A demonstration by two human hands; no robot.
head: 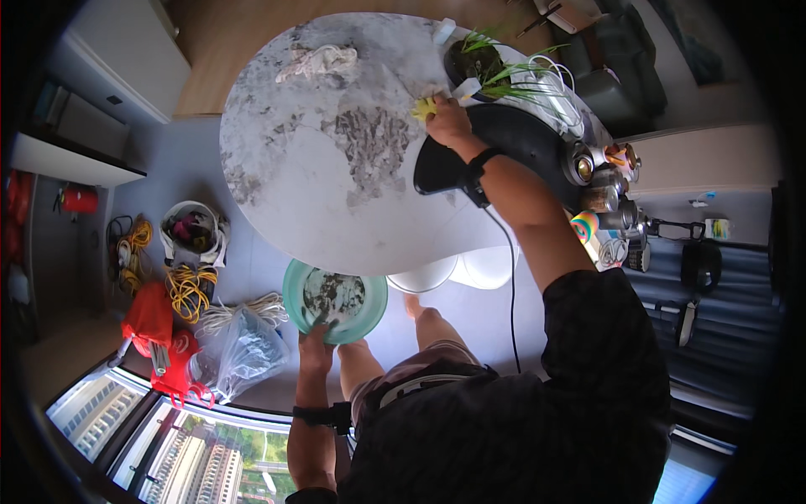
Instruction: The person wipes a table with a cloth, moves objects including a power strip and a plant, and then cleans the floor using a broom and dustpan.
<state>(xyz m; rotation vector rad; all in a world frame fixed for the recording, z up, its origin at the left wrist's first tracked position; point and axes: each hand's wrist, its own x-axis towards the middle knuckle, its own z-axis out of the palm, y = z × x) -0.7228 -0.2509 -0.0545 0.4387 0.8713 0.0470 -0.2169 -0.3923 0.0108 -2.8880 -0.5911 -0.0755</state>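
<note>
My right hand (449,125) is closed around a crumpled yellow cloth or sponge (423,108), low over the marble-patterned table (283,208). Left of it, a patch of grey-brown marks (371,148) covers the middle of the tabletop; whether it is dirt or pattern I cannot tell. My left hand (315,348) grips the near rim of a translucent green basin (379,302), just below the table's near edge. Dark bits (334,293) lie on the basin's bottom. A crumpled pale cloth (320,62) rests toward the table's far left.
A black tray-like panel (522,145) lies beneath my right forearm. Beyond it stand a potted green plant (475,63), a white power strip (560,104) and several jars (601,198). White stools (485,268) sit under the table. Bags (249,349) and coiled cords (189,293) lie on the floor at left.
</note>
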